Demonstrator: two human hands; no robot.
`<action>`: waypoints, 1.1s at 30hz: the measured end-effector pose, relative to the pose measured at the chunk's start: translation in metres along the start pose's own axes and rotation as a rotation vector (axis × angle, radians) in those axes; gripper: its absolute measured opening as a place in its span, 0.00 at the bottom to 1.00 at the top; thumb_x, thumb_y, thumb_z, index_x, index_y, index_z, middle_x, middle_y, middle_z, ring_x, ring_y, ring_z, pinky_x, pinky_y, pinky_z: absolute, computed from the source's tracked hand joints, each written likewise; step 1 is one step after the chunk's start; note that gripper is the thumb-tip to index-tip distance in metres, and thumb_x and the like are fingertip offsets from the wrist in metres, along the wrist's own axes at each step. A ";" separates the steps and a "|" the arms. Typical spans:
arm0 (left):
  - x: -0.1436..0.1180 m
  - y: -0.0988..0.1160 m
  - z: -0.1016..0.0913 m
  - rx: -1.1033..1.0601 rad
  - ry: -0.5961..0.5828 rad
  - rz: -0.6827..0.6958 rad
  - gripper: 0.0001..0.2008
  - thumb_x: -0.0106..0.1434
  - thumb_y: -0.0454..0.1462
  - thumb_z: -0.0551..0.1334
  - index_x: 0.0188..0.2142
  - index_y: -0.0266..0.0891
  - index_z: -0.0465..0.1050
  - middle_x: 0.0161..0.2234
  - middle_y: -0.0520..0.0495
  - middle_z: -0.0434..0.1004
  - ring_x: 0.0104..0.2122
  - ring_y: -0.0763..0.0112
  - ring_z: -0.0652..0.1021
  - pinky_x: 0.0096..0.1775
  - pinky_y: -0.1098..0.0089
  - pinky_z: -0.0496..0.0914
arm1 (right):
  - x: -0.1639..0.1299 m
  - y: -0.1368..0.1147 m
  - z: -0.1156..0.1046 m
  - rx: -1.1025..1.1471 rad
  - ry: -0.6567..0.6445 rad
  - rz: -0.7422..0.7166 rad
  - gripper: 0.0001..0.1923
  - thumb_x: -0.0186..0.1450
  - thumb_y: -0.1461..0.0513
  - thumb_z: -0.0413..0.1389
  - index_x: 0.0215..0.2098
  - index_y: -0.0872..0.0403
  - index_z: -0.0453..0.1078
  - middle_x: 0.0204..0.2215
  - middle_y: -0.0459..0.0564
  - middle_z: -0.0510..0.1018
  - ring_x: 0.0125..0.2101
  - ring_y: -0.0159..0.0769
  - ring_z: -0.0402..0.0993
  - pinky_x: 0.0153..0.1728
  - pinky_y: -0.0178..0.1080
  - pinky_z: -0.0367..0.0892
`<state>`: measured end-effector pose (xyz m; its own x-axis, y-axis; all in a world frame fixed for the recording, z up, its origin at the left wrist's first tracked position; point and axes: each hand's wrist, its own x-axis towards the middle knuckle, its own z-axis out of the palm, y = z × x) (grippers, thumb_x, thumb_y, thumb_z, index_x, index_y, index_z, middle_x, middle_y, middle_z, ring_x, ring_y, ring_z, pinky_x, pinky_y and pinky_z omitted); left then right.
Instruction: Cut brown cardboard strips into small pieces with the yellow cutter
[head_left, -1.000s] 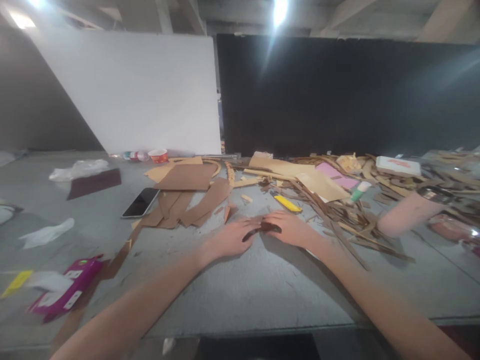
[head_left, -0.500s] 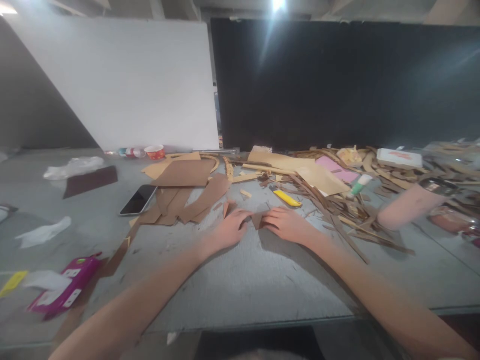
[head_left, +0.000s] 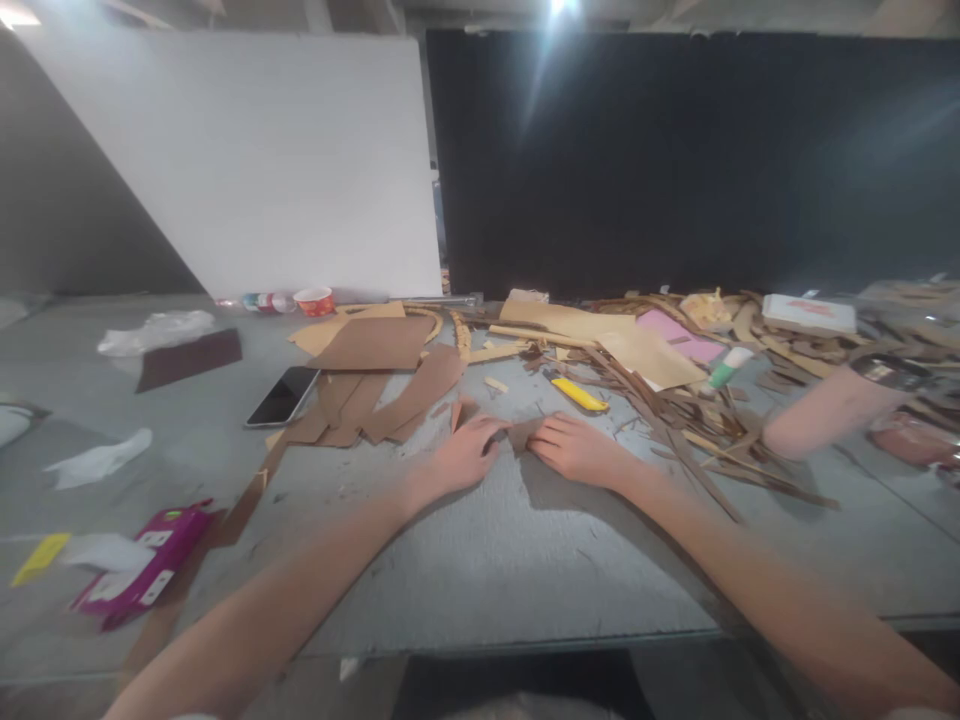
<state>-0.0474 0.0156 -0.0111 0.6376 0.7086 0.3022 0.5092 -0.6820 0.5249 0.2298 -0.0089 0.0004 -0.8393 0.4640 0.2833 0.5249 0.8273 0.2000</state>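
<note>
Between my hands, just above the grey table, is a small brown piece of cardboard (head_left: 520, 436). My left hand (head_left: 469, 453) pinches its left edge between thumb and fingers. On the other side, my right hand (head_left: 571, 450) has its fingers closed on the right edge, its thumb hidden. A small folded brown scrap (head_left: 463, 411) stands just behind my left fingers. Beyond my right hand lies a yellow utility knife (head_left: 579, 394).
Brown cardboard sheets (head_left: 373, 343) and a phone (head_left: 283, 397) lie at left. Nearer stands a purple tissue pack (head_left: 150, 565). Cut brown strips (head_left: 705, 440), a green-and-white tube (head_left: 730, 368) and a pink tumbler (head_left: 832, 408) are at right. White and black panels (head_left: 675, 160) rise behind.
The cardboard piece has tilted slightly between my fingers and looks flatter. Both hands stay nearly in place. The whole view has shifted a little.
</note>
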 end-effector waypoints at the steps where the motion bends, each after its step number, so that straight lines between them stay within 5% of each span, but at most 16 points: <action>1: 0.000 -0.001 0.000 -0.004 0.005 0.005 0.22 0.72 0.30 0.57 0.63 0.43 0.75 0.61 0.42 0.80 0.64 0.58 0.77 0.67 0.54 0.70 | 0.001 0.000 0.001 -0.002 0.009 0.008 0.13 0.79 0.65 0.52 0.46 0.55 0.80 0.39 0.55 0.83 0.43 0.46 0.76 0.47 0.48 0.69; 8: 0.001 -0.005 0.003 -0.031 0.018 0.096 0.19 0.73 0.31 0.60 0.60 0.43 0.78 0.59 0.42 0.82 0.62 0.58 0.78 0.66 0.54 0.71 | 0.005 -0.002 0.004 0.443 0.224 0.397 0.08 0.74 0.65 0.57 0.38 0.51 0.76 0.35 0.50 0.82 0.37 0.39 0.77 0.42 0.40 0.70; 13: 0.002 -0.010 0.005 -0.006 0.017 0.141 0.15 0.75 0.32 0.60 0.56 0.43 0.82 0.60 0.42 0.82 0.62 0.58 0.79 0.66 0.53 0.72 | 0.006 -0.003 0.006 0.660 0.250 0.548 0.07 0.70 0.65 0.58 0.34 0.49 0.74 0.32 0.46 0.80 0.32 0.36 0.75 0.36 0.38 0.68; 21: 0.002 -0.007 0.000 -0.093 0.114 0.015 0.08 0.77 0.41 0.65 0.50 0.46 0.84 0.49 0.46 0.87 0.53 0.58 0.81 0.57 0.54 0.75 | 0.007 -0.007 0.004 0.772 0.288 0.534 0.09 0.75 0.60 0.56 0.37 0.49 0.75 0.35 0.48 0.81 0.34 0.38 0.76 0.37 0.38 0.70; 33: 0.002 -0.005 0.003 0.014 0.069 0.108 0.13 0.79 0.41 0.62 0.39 0.42 0.83 0.39 0.46 0.83 0.47 0.60 0.80 0.52 0.60 0.74 | 0.010 -0.015 0.002 0.800 0.309 0.512 0.07 0.74 0.60 0.57 0.38 0.49 0.74 0.34 0.47 0.80 0.32 0.36 0.74 0.36 0.38 0.68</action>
<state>-0.0472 0.0201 -0.0154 0.6478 0.6417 0.4107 0.4483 -0.7569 0.4755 0.2135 -0.0163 -0.0019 -0.4054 0.8157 0.4128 0.4683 0.5731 -0.6725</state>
